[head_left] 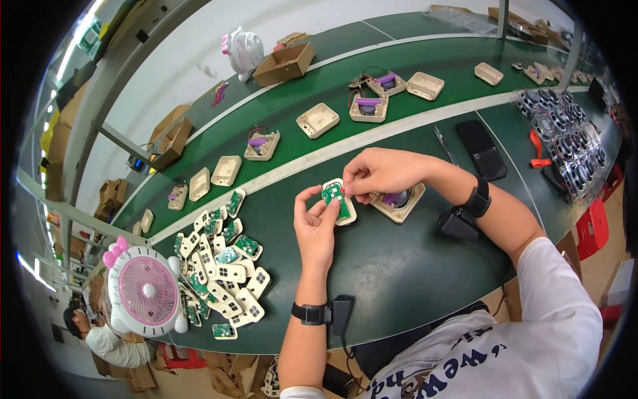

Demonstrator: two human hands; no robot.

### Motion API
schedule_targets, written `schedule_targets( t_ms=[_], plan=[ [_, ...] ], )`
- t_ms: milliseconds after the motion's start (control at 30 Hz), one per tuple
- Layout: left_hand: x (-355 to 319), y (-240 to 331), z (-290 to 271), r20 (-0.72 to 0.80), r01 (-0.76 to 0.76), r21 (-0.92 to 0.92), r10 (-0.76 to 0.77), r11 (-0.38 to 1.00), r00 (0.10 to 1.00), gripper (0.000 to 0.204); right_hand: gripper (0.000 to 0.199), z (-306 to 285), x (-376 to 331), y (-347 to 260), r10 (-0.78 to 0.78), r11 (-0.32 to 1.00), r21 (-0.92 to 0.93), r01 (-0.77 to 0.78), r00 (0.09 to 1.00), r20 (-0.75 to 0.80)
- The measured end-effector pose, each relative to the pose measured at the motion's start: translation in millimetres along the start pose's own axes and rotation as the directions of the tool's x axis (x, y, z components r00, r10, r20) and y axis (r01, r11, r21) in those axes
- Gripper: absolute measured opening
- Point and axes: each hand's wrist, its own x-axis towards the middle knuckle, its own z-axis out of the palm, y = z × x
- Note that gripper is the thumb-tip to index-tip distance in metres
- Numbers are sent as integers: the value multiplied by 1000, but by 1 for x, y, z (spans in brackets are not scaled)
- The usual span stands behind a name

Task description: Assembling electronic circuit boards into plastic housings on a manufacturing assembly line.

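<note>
Between the fingers and thumb of my left hand point(315, 229) is a cream plastic panel point(351, 218) with a green circuit board point(332, 193) facing up. The fingertips of my right hand point(382, 174) are pinched together at the board's right edge, on a small red piece that looks like a wire end. Just under the right hand, a cream housing point(401, 211) with a purple battery point(392, 198) lies on the green table, partly hidden by that hand. To the left, a heap of cream panels point(229, 272), several showing green boards, covers the table.
A white and pink fan point(147, 290) stands left of the heap. Beyond a pale rail, cream housings point(318, 120) line a green belt point(286, 143). Right lie tweezers point(444, 143), a black phone point(480, 149) and many round speakers point(565, 136). Another person point(116, 342) sits far left.
</note>
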Motion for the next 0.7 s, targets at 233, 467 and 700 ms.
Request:
schedule_targets(
  t_ms=[233, 467, 700],
  plan=[
    [0, 1, -1, 9, -39, 64, 38, 997, 999, 36, 13, 8, -3, -3, -96, 971, -233, 61, 985, -143],
    [2, 0, -3, -2, -114, 105, 115, 988, 993, 35, 12, 20, -3, -1, -276, 891, -430, 147, 926, -255],
    [1, 2, -7, 14, -174, 233, 176, 957, 984, 37, 15, 28, -4, -1, -386, 814, -557, 165, 871, -305]
  ],
)
